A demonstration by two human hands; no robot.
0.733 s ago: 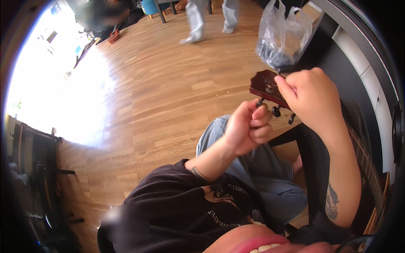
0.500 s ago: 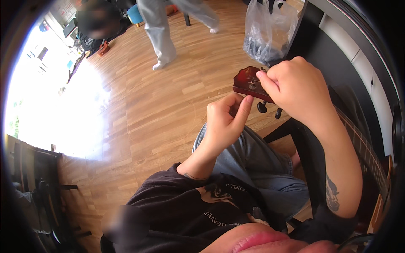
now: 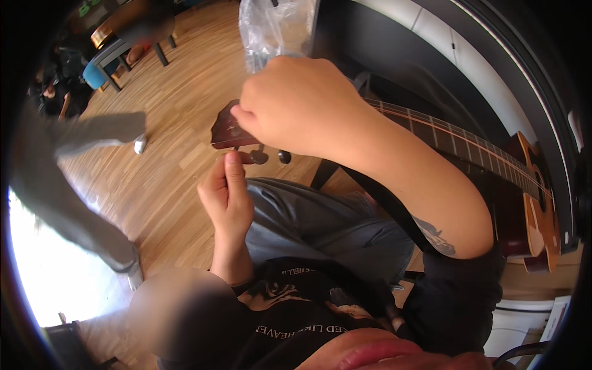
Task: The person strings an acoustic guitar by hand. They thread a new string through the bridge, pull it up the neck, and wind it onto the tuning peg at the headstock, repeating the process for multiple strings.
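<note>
Sits in blue jeans (image 3: pixel 296 209) and a black shirt (image 3: pixel 277 308), with both hands raised to the dark red headstock (image 3: pixel 228 133) of a guitar (image 3: pixel 531 216). Has this headstock left of the middle, with the neck (image 3: pixel 444 135) running to the right beyond the right arm, and with the tan body of the guitar at the right side. Shows, along the near edge of the headstock, two dark pegs (image 3: pixel 283 156) free of fingers. Pinches with the left hand (image 3: pixel 228 198), thumb and forefinger narrow, another of these pegs, almost wholly hidden at the fingertips. Bends the right hand (image 3: pixel 290 102) over the headstock, back of the hand upward, fingers folded and mostly out of sight, thumb pointing to the headstock. Cannot tell the contents of this right fist. Has beyond the right hand a clear plastic bag (image 3: pixel 265 37), partly covered, just beside a black panel (image 3: pixel 364 37). Has also, at the left, over the wooden floor (image 3: pixel 176 111), the blurred grey trousers (image 3: pixel 68 203) of another person, legs wide apart.
</note>
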